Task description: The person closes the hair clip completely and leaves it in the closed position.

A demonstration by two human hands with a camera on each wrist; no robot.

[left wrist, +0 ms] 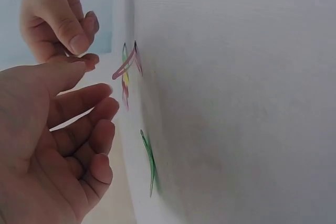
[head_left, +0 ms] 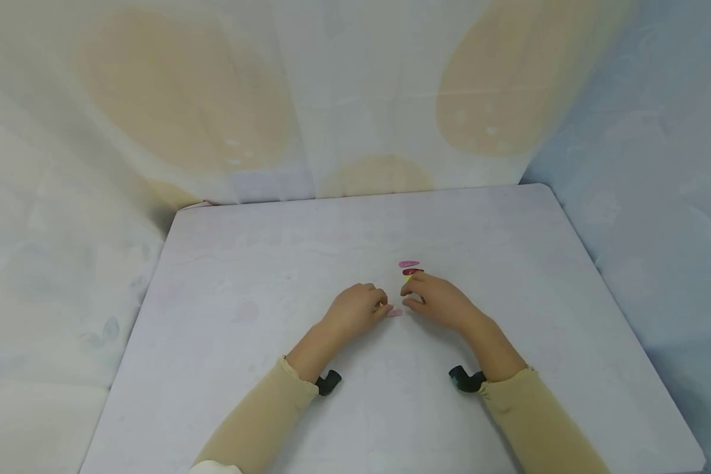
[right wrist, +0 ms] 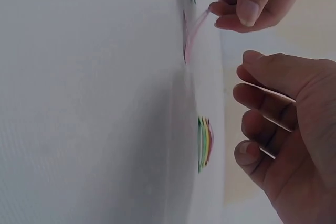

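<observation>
Hair clips lie on the pale worktop [head_left: 261, 276], with both hands close together just near of them; no container shows in any view. A light pink clip [head_left: 394, 313] lies flat between the two hands, slim and teardrop-shaped; in the right wrist view the left hand [head_left: 355, 308] pinches its end between thumb and forefinger, lifting that end off the worktop while the other end rests on it. The right hand [head_left: 438, 299] is just right of the clip, fingers loosely curled and apart, gripping nothing that can be seen. Just far of the right hand's fingertips sits a small cluster of clips: a pink clip [head_left: 408, 263] farthest, a dark red clip [head_left: 412, 271] just near of it, and a sliver of yellow clip [head_left: 407, 279] at the fingertips. The left wrist view also shows a green clip [left wrist: 149, 162] lying flat close to the left hand, hidden under it in the head view. Both forearms wear tan sleeves [head_left: 261, 415].
</observation>
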